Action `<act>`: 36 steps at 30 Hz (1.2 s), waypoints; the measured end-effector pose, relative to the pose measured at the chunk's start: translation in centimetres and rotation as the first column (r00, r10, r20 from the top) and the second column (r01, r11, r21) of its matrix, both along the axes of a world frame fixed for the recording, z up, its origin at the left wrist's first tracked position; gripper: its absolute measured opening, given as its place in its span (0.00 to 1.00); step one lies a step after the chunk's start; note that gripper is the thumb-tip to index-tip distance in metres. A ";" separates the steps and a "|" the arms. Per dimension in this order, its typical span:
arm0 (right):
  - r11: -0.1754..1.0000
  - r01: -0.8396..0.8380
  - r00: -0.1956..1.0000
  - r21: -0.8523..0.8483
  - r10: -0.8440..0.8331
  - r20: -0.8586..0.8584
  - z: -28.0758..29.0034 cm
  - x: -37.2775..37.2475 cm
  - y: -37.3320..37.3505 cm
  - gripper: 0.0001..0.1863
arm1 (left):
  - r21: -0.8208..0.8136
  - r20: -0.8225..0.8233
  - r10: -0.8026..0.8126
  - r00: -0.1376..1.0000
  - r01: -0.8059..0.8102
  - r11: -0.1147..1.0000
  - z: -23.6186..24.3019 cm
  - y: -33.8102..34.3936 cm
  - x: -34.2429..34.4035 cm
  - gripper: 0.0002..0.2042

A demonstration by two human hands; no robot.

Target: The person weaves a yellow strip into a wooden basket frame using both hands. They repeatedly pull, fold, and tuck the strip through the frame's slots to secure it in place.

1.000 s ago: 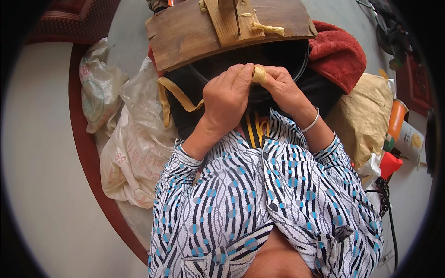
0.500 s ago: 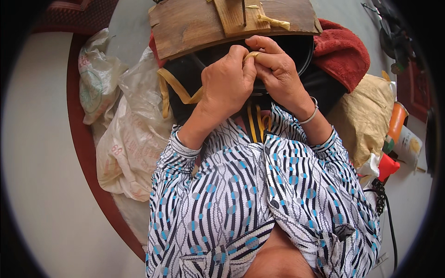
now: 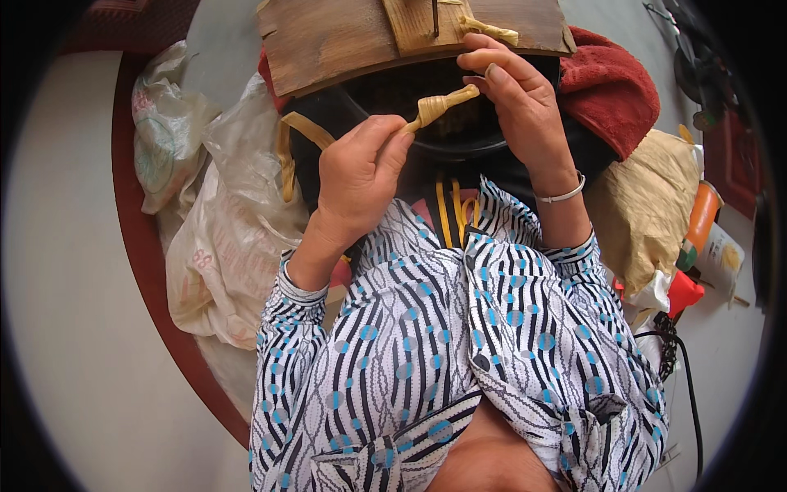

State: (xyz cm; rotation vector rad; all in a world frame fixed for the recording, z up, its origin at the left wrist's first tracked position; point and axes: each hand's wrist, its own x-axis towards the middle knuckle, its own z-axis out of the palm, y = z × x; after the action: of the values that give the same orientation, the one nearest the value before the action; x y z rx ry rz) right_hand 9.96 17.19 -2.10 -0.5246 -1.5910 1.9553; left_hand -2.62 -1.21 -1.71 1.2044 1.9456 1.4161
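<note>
Knotted strip (image 3: 432, 111): pale straw-yellow, I'd call it | Shirt (image 3: 393, 353): white, with wavy black stripes and round dots in bright blue and grey | Wooden board (image 3: 328, 43): warm brown, grain-streaked | Towel (image 3: 611, 92): solid deep red | Drawstring (image 3: 443, 215): golden yellow | Plastic bags (image 3: 225, 275): milky, faintly printed red and green | Sack (image 3: 654, 201): tan | Bracelet (image 3: 564, 197): silvery white | Cable (image 3: 693, 402): black

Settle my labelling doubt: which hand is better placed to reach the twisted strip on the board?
Probably the right hand: it is closer to the twisted strip on the board, while the left hand is farther off, holding the wound strip.
</note>
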 end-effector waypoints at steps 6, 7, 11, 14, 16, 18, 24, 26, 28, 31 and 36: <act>0.572 -0.231 0.973 0.787 0.136 0.187 3.5 -1.2 1.2 0.17 | 0.087 -0.609 0.013 0.793 0.050 0.995 0.7 1.9 -0.7 0.06; 0.485 -0.312 0.950 0.817 0.155 0.271 4.4 -1.2 1.2 0.15 | 0.101 -0.593 0.000 0.805 0.074 0.992 0.8 2.3 -0.7 0.05; 0.474 -0.661 0.745 0.582 0.323 0.584 5.0 -1.4 2.0 0.10 | 0.024 -0.236 -0.176 0.956 0.187 0.982 0.8 3.0 -1.4 0.05; 0.588 -0.670 0.727 0.453 0.396 0.562 5.8 -0.7 3.1 0.07 | -0.089 0.149 -0.248 0.957 0.263 0.961 1.5 3.1 -2.1 0.07; 0.681 -0.589 0.788 0.434 0.364 0.497 6.0 -0.8 4.1 0.07 | -0.065 0.230 -0.257 0.939 0.279 0.958 2.0 3.6 -3.0 0.08; 0.782 -0.490 0.827 0.386 0.277 0.489 6.2 -1.2 5.2 0.08 | -0.010 0.266 -0.194 0.944 0.204 0.979 1.8 4.5 -4.3 0.10; 0.738 -0.214 0.940 0.640 -0.023 0.341 4.5 -3.4 7.5 0.08 | 0.089 0.284 -0.176 0.943 0.157 0.984 1.5 9.0 -7.6 0.08; 0.705 -0.188 0.941 0.684 -0.069 0.331 4.1 -4.3 7.7 0.08 | 0.120 0.311 -0.159 0.937 0.127 0.985 1.1 9.9 -8.1 0.08; 0.744 -0.182 0.938 0.642 -0.065 0.341 3.6 -4.7 7.9 0.07 | 0.112 0.260 -0.132 0.957 0.106 0.988 0.4 10.6 -8.6 0.07; 0.748 -0.228 0.928 0.624 -0.027 0.372 2.1 -4.7 8.2 0.06 | 0.008 0.090 -0.061 0.994 0.060 0.998 -0.6 11.2 -8.4 0.07; 0.639 -0.207 0.939 0.741 -0.082 0.334 0.6 -4.1 8.1 0.05 | -0.107 -0.438 0.117 0.891 -0.181 0.978 -0.9 11.0 -8.3 0.06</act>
State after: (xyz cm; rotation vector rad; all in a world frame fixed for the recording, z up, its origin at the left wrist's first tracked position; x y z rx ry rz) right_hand 5.83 25.25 -1.55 -0.4441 -2.4844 1.0407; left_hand -10.96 9.79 -2.58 1.4148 2.4406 1.1155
